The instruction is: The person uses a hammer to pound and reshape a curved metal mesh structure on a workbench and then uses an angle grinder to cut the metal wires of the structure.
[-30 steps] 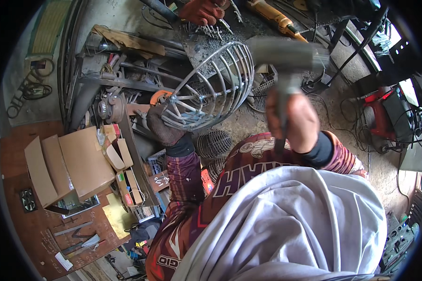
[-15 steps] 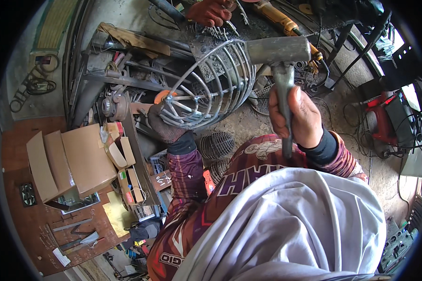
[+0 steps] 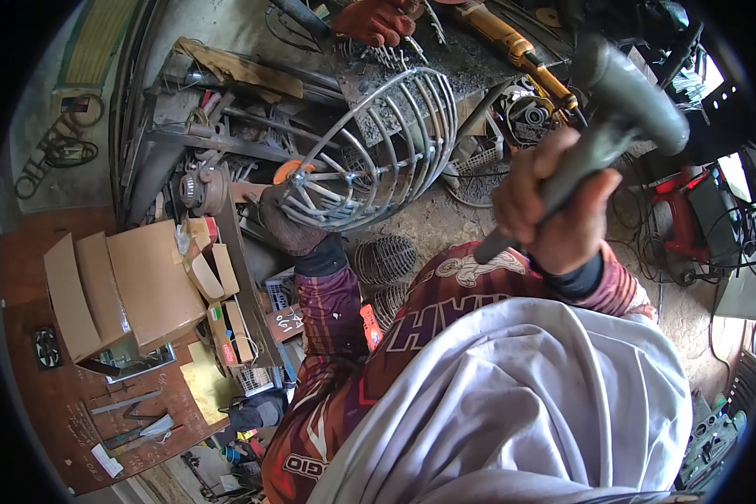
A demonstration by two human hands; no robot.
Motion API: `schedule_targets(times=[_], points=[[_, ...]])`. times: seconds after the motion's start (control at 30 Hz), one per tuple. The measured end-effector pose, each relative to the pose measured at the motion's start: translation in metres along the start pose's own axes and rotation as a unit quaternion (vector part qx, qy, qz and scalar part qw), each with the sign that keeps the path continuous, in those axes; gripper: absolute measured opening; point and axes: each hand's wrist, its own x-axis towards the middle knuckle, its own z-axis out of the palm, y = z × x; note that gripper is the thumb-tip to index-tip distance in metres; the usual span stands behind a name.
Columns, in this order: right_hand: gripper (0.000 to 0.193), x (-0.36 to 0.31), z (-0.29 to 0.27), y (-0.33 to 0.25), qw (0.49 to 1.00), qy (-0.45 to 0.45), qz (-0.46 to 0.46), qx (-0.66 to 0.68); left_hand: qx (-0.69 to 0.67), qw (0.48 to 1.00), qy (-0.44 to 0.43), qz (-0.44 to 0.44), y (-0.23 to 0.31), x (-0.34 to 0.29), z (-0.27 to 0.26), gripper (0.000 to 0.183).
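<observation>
Currently, our left grip (image 3: pixel 291 225) holds a barred metal cage (image 3: pixel 375 170), upper centre; our right grip (image 3: pixel 573 235) encloses a hammer (image 3: pixel 601 141). Surroundings: red glove (image 3: pixel 376 22) and yellow power tool (image 3: pixel 497 30), top; cardboard box (image 3: pixel 158 281), left.

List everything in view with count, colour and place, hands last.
Metal cage: one, silver-grey, upper centre
Hammer: one, grey, upper right
Disc: one, orange, by the cage's left end
Power tool: one, yellow-orange, top, right of centre
Glove: one, red, top edge, unclear if worn
Wooden piece: one, brown, upper left
Large carton: one, brown, left
Board: one, reddish-brown, lower left
Sheet: one, yellow, on the board
Rounded wire pieces: two, dark, below the cage in the picture
Machine: one, red, right side
Cloth: one, whitish, lower centre
The rest: too cluttered to count
Left hand: one, dark-gloved, holding the cage's left end
Right hand: one, bare, dark cuff, gripping the hammer's handle
</observation>
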Motion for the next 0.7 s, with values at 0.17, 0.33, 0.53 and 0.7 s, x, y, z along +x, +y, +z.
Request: schedule_targets(times=[0.17, 0.33, 0.53, 0.7], points=[[0.048, -0.006, 0.0, -0.003, 0.956, -0.068, 0.28, -0.057, 0.737, 0.596, -0.018, 0.318, 0.003, 0.002, 0.003, 0.021], [0.053, -0.003, -0.006, -0.002, 0.964, 0.025, 0.253, -0.072, 0.597, 0.774, 0.021, 0.209, 0.001, 0.006, -0.012, 0.02], [0.053, -0.005, 0.001, 0.007, 0.96, 0.023, 0.269, -0.073, 0.625, 0.752, 0.01, 0.209, -0.006, 0.005, -0.009, 0.021], [0.049, 0.0, 0.009, 0.01, 0.95, 0.017, 0.299, -0.082, 0.724, 0.628, -0.025, 0.284, -0.004, 0.006, -0.003, 0.02]])
